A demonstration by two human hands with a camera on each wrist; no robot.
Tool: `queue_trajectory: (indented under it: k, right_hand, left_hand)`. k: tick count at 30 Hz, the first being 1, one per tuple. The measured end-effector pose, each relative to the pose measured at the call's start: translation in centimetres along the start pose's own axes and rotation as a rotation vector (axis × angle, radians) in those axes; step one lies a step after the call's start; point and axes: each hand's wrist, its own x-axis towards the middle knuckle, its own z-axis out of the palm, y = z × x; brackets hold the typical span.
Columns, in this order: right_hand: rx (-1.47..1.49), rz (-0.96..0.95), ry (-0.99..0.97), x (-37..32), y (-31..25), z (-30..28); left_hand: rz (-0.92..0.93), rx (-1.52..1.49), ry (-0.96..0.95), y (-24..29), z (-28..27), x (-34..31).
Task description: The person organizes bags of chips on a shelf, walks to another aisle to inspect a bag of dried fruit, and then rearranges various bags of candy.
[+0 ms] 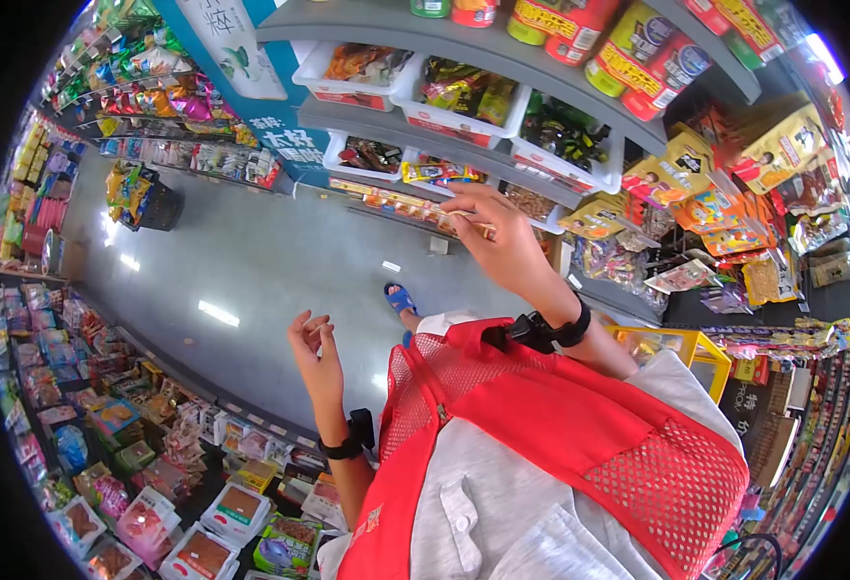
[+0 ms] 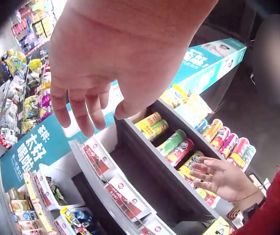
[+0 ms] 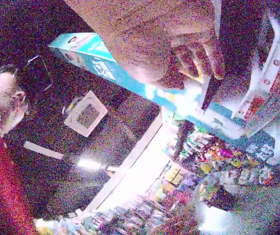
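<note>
My right hand [image 1: 502, 237] reaches out in front of the snack shelf, its fingers loosely bent and holding nothing. In the head view it overlaps the shelf's lower edge, near a yellow packet [image 1: 441, 171] lying in a white bin. The left wrist view shows the same right hand with its fingers spread, in front of the canned chips. My left hand [image 1: 316, 362] is raised over the aisle floor, palm bare and fingers relaxed. Seen close up in the left wrist view, the left hand [image 2: 115, 68] has its fingers hanging down. The right wrist picture is grainy.
White bins [image 1: 348, 97] of packaged snacks line the shelf, below chip cans [image 1: 628, 58]. Yellow snack bags [image 1: 686, 164] hang at the right. Behind me stands a yellow-framed rack [image 1: 705, 362]. Boxed goods [image 1: 236, 512] fill the near left. A dark basket [image 1: 162, 208] stands on the floor [image 1: 251, 232].
</note>
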Motion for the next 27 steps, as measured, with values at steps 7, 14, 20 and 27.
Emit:
queue_trajectory:
  k: [7,14,20,27]
  right_hand:
    - [0.072,-0.005,0.055,7.5,3.6,4.1]
    - [0.18,0.102,0.053,15.2,7.0,8.4]
    - [0.167,0.131,-0.006,20.2,8.3,12.0]
    - [0.114,0.115,-0.044,24.5,6.9,16.4]
  left_hand:
    - [0.053,0.12,-0.032,2.2,-2.1,6.5]
    - [0.015,0.251,-0.089,4.2,-4.0,13.6]
    - [0.005,0.304,-0.078,6.0,-4.4,17.9]
    - [-0.053,0.302,-0.028,4.4,-8.6,19.4]
